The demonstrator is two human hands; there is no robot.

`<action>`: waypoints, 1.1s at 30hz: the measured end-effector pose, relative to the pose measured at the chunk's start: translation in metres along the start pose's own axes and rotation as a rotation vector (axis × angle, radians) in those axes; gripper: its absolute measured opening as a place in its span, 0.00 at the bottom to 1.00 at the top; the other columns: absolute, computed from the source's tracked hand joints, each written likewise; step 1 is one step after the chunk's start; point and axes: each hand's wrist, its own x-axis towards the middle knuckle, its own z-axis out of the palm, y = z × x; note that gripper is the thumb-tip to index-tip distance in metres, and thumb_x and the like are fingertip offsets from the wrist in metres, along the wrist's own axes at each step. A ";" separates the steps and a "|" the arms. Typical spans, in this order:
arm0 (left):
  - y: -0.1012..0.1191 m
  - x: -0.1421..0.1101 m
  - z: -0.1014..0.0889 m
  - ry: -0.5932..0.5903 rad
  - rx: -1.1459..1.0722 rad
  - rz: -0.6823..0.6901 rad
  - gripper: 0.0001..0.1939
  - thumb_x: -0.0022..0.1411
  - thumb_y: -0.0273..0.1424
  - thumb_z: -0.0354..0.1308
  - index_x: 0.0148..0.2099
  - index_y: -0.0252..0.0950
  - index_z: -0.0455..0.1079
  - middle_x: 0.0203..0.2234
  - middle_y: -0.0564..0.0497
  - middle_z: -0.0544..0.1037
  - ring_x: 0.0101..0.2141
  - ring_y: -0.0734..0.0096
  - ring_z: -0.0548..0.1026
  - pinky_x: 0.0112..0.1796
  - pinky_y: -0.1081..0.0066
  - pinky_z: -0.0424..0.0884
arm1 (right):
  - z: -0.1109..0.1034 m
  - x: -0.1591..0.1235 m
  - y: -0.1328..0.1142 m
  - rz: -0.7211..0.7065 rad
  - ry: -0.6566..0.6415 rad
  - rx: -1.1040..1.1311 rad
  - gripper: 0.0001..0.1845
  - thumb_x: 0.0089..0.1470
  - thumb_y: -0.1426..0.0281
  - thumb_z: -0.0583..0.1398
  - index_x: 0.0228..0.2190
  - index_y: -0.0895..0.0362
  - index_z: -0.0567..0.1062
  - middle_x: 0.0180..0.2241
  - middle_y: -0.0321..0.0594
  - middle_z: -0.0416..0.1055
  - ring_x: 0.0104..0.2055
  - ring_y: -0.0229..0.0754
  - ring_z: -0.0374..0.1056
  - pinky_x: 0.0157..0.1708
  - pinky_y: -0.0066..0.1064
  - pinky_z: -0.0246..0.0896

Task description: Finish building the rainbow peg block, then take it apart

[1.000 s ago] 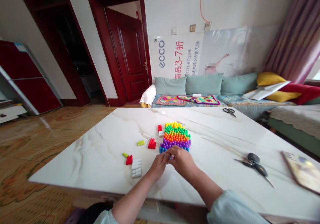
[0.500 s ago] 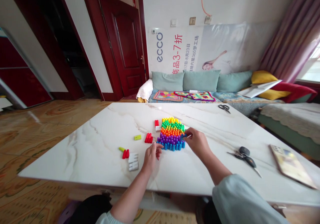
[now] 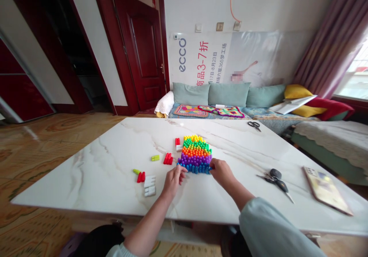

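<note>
A block of small upright plastic pegs (image 3: 197,151) stands on the white marbled table, banded yellow, green, orange, purple and blue from back to front. At its front left corner, my left hand (image 3: 172,178) has thumb and index finger against the blue row (image 3: 197,168), the other fingers loosely curled. My right hand (image 3: 223,171) pinches at the right end of that blue row, closed on a blue peg mostly hidden by the fingers. To the left lie red pegs (image 3: 168,158), yellow-green pegs (image 3: 155,157) and white pegs (image 3: 150,185) in small groups.
Black scissors (image 3: 277,181) with a dark fob-like object (image 3: 275,173) lie to the right, and a phone (image 3: 327,190) beyond them. Another pair of scissors (image 3: 254,125) rests near the table's far edge. A sofa (image 3: 211,94) stands behind the table (image 3: 94,165).
My right hand has come down and toward me, bringing the blue peg from above the block's right side to the front row's right end. My left hand keeps its place at the corner.
</note>
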 end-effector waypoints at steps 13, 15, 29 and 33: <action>0.004 -0.004 0.003 0.003 0.024 0.034 0.30 0.63 0.52 0.44 0.34 0.31 0.73 0.21 0.49 0.71 0.21 0.74 0.68 0.21 0.76 0.62 | -0.016 -0.015 -0.012 -0.027 -0.291 -0.195 0.13 0.48 0.71 0.62 0.38 0.54 0.77 0.42 0.43 0.74 0.46 0.48 0.69 0.37 0.32 0.58; 0.007 -0.007 0.000 0.007 0.090 0.096 0.25 0.64 0.48 0.46 0.35 0.33 0.73 0.23 0.49 0.73 0.24 0.71 0.70 0.24 0.75 0.65 | -0.017 -0.016 -0.016 -0.042 -0.315 -0.213 0.11 0.48 0.70 0.62 0.37 0.54 0.77 0.42 0.45 0.74 0.46 0.50 0.69 0.36 0.34 0.58; -0.002 -0.031 -0.160 0.138 0.920 0.429 0.21 0.57 0.23 0.49 0.50 0.43 0.73 0.48 0.49 0.73 0.49 0.59 0.67 0.52 0.58 0.65 | -0.017 -0.019 -0.029 -0.073 -0.337 -0.218 0.09 0.49 0.67 0.63 0.35 0.54 0.78 0.41 0.47 0.74 0.44 0.53 0.71 0.36 0.36 0.59; -0.009 -0.025 -0.162 0.067 0.989 0.383 0.19 0.58 0.23 0.50 0.48 0.44 0.74 0.46 0.49 0.74 0.46 0.60 0.68 0.49 0.57 0.67 | -0.016 -0.022 -0.033 -0.082 -0.336 -0.191 0.09 0.48 0.68 0.63 0.34 0.53 0.78 0.40 0.47 0.74 0.44 0.53 0.71 0.36 0.36 0.59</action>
